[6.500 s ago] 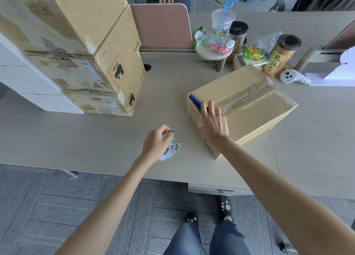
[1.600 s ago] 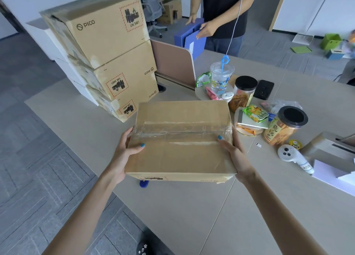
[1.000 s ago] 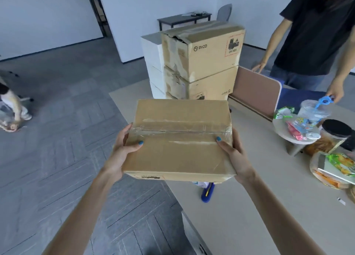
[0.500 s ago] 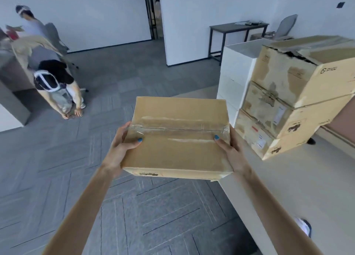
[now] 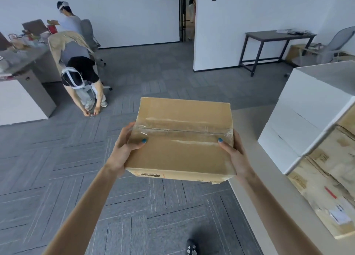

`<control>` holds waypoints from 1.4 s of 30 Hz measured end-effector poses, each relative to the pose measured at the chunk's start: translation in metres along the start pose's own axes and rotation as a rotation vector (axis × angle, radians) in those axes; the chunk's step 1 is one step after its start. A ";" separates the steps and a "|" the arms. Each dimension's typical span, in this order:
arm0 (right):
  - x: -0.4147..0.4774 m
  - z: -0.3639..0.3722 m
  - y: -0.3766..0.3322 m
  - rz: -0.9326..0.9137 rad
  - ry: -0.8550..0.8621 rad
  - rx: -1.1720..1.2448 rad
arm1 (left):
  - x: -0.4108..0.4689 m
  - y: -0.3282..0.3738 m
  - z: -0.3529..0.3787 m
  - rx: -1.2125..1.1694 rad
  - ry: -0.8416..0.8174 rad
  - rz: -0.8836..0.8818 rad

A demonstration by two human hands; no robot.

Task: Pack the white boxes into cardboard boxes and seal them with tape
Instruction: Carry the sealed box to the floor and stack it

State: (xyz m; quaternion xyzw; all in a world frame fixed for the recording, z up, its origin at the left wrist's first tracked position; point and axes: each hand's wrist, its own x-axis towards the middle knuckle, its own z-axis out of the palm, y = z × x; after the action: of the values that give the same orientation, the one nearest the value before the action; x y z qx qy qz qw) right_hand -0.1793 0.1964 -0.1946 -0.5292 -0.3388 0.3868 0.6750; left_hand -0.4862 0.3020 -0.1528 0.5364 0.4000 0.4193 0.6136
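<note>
Cardboard box point(image 5: 182, 149), brown and closed, is held up in front of you between both hands. It rests on no surface and hangs over grey carpet-tiled floor point(image 5: 57, 168). A strip of clear tape point(image 5: 182, 132) runs across its top from the left end to the right end, covering the seam between the flaps.

Your left hand point(image 5: 123, 151) grips the box's left end. The thumb lies on top, over the tape, and the other fingers curl round the side and out of sight. Your right hand point(image 5: 236, 156) grips the right end the same way, with the thumb on top near the tape and the fingers hidden behind the side. Both thumbnails are painted teal.

The box's right end shows in front of the left edge of a pale tabletop point(image 5: 249, 124). Further right on that tabletop stands a stack of white boxes point(image 5: 307, 110), with worn cardboard boxes point(image 5: 330, 178) pressed against it.

At the bottom edge of the view is the toe of a black shoe point(image 5: 192, 249). Across the floor to the left, a person in a black top point(image 5: 80, 78) bends forward with both hands down at the floor. Behind them, a second person point(image 5: 67, 18) stands at a cluttered desk point(image 5: 23, 59). At the back right, a dark table point(image 5: 278, 37) stands against the white wall, with a grey chair point(image 5: 336, 43) beside it.
</note>
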 end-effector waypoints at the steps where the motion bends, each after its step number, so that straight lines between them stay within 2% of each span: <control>1: 0.023 0.006 0.003 0.002 -0.004 0.001 | 0.022 0.002 -0.001 0.003 0.009 0.001; 6: 0.136 0.027 0.009 0.031 -0.027 -0.015 | 0.125 0.008 -0.005 0.009 0.049 -0.018; 18: 0.356 0.080 0.042 0.082 0.000 -0.041 | 0.371 0.005 -0.033 -0.009 -0.047 -0.049; 28: 0.540 0.155 0.067 0.108 0.202 0.059 | 0.623 0.027 -0.065 0.049 -0.168 -0.129; 35: 0.649 0.157 0.082 0.119 0.334 0.057 | 0.778 0.013 -0.044 0.055 -0.266 -0.155; 42: 0.778 0.126 0.103 0.088 0.451 0.115 | 0.945 0.001 0.022 0.121 -0.388 -0.160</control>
State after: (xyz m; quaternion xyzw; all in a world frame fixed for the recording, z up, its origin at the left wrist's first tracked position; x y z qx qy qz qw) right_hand 0.0615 0.9530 -0.2317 -0.5770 -0.1336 0.3064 0.7452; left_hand -0.1553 1.1870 -0.1881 0.6092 0.3401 0.2336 0.6772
